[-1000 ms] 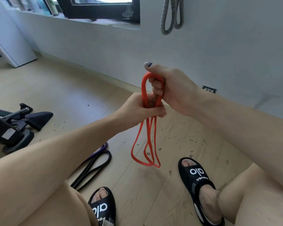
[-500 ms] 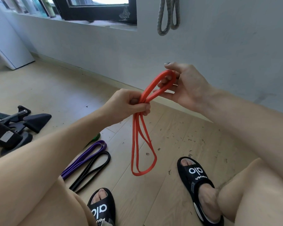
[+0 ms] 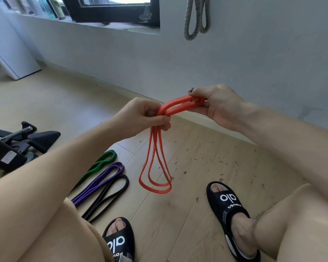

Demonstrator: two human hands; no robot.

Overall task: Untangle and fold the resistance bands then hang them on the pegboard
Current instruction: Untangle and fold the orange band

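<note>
Between both hands (image 3: 144,118), orange band (image 3: 155,167)

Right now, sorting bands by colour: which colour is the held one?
Orange-red band, clearest in the head view.

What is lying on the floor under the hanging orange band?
Under the orange band only bare wooden floor with small dark scraps shows. Green, purple and black bands lie beside it.

Bright, even daylight, entering from the window (image 3: 114,8) at the top edge, its pane blown out white, soft faint shadows on the wooden floor (image 3: 197,152), wide-angle bending at the edges, near legs slightly soft, centre sharp
</note>
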